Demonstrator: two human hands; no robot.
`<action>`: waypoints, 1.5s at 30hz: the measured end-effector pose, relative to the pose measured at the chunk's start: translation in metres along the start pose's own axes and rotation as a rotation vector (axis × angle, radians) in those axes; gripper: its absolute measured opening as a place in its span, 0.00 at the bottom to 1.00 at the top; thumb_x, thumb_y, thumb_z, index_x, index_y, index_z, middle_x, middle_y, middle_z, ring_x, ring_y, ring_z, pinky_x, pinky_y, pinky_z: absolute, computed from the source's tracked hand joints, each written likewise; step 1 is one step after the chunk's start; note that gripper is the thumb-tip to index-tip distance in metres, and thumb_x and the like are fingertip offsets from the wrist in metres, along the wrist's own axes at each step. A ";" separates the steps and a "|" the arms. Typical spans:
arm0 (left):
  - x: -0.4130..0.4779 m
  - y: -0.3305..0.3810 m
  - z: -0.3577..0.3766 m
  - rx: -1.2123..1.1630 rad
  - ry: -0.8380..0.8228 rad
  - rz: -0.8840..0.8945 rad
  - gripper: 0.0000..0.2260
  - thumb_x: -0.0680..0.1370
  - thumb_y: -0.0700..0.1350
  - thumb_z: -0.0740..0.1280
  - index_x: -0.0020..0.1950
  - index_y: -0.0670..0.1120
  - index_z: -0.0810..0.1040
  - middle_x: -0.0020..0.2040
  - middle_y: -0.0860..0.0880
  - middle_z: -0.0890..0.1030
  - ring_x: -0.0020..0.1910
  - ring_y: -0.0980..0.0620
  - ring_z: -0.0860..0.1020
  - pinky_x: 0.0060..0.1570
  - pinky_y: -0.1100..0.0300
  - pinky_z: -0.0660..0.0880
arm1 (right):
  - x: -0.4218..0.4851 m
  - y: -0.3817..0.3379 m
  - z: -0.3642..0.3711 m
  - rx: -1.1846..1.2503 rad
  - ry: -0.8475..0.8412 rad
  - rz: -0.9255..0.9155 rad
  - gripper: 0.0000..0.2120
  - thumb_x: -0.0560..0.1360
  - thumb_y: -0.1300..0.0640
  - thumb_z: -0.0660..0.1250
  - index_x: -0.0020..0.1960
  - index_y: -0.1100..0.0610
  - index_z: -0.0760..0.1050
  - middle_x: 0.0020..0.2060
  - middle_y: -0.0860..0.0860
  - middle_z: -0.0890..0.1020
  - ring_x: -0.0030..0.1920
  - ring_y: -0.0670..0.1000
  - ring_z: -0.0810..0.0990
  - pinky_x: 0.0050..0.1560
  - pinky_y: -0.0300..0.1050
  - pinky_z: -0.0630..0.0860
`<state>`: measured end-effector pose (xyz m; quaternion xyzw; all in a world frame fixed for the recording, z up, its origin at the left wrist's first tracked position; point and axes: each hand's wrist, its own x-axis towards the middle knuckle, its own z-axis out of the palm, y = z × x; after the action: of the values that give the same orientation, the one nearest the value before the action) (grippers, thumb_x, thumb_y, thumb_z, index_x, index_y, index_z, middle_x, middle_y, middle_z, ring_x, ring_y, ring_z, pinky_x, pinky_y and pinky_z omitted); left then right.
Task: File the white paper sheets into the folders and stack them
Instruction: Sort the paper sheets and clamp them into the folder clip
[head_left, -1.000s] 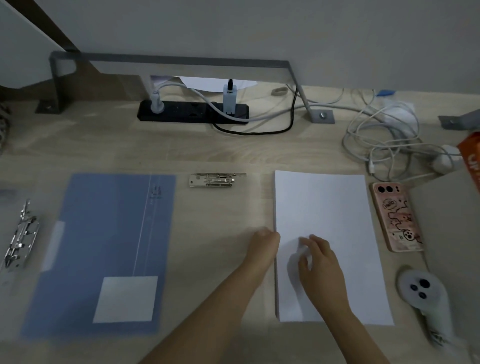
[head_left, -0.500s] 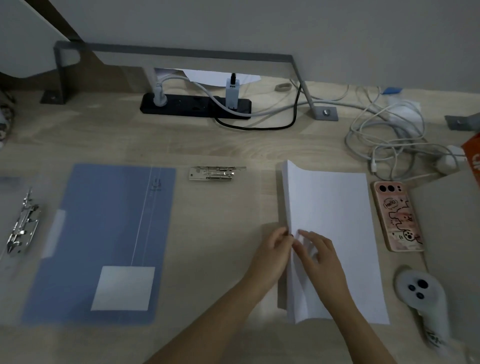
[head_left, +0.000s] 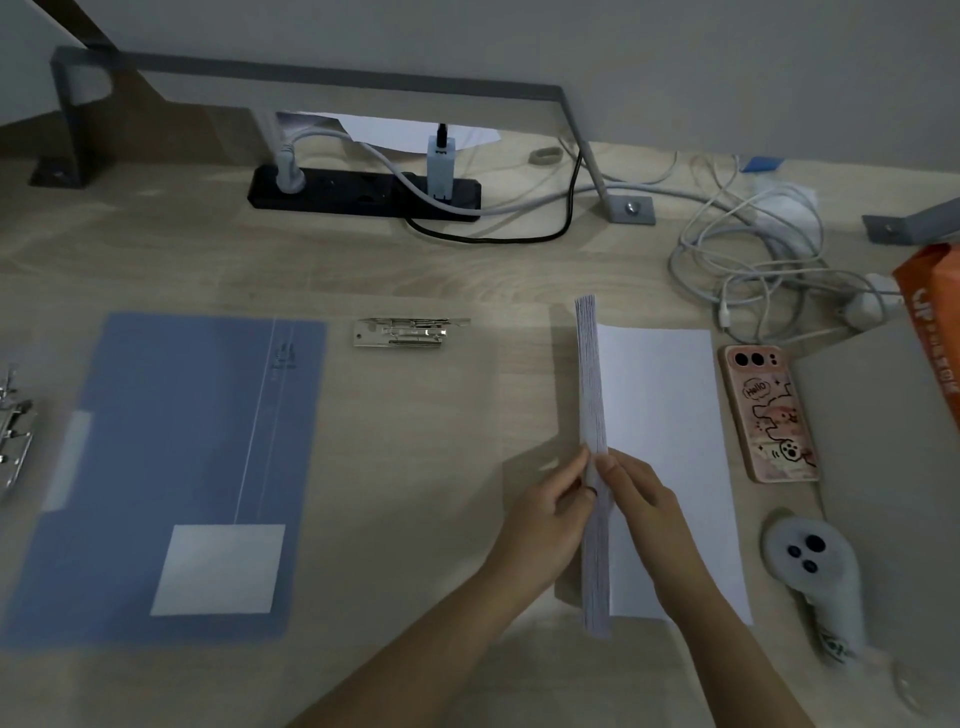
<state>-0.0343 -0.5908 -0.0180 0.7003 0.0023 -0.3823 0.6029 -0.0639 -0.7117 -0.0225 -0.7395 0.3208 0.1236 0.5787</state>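
Main risk: the lifted sheets (head_left: 592, 395) splay or slip, b/c both hands pinch them at just one spot on the upper long edge, w/ the far end unsupported. If the pinch goes loose, the batch prob. drops back crooked on the stack (head_left: 665, 415) or slides onto the desk (head_left: 467, 270). 2nd risk: the sheet count isn't clear from here, so too many or too few may go to the blue folder (head_left: 171, 457). It lies flat well to the left, w/ a metal clip (head_left: 405, 331) between it and the paper. A floppy batch carried over that clip could snag or bend a corner. The phone (head_left: 769, 415) sits just beside the stack's right edge, so a sideways shove could knock it. The left hand (head_left: 550, 512) has thumb & fingers curled, pinching the batch from the left. The right hand (head_left: 641, 499) pinches it from the right, opposite the left's. The lifted sheets are a thin white batch stood on edge, approx. upright, along the stack's left side. Their edges show as fine grey lines, slightly fanned at the far end. The rest of the stack lies flat & white on the desk.
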 end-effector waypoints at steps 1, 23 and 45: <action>0.000 0.000 0.000 -0.003 -0.004 -0.001 0.21 0.81 0.42 0.57 0.74 0.49 0.60 0.66 0.60 0.67 0.61 0.67 0.66 0.44 0.87 0.63 | 0.000 0.001 0.000 -0.002 0.005 0.000 0.20 0.77 0.45 0.59 0.65 0.50 0.72 0.63 0.47 0.75 0.63 0.46 0.73 0.67 0.46 0.67; 0.007 -0.004 0.001 0.115 0.188 0.034 0.21 0.79 0.51 0.59 0.72 0.52 0.63 0.65 0.60 0.66 0.66 0.62 0.64 0.66 0.65 0.61 | 0.005 0.010 0.015 -0.278 0.177 -0.145 0.16 0.80 0.55 0.54 0.59 0.58 0.76 0.59 0.52 0.78 0.50 0.44 0.75 0.43 0.24 0.66; 0.024 -0.012 0.019 0.474 0.318 0.023 0.45 0.66 0.68 0.32 0.75 0.44 0.55 0.78 0.49 0.46 0.77 0.52 0.46 0.75 0.59 0.50 | 0.005 0.011 0.019 -0.272 0.169 -0.140 0.16 0.80 0.56 0.54 0.65 0.57 0.72 0.65 0.53 0.74 0.60 0.44 0.70 0.61 0.36 0.63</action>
<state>-0.0329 -0.6151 -0.0403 0.8728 -0.0006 -0.2508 0.4187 -0.0637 -0.6969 -0.0394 -0.8393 0.2961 0.0627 0.4516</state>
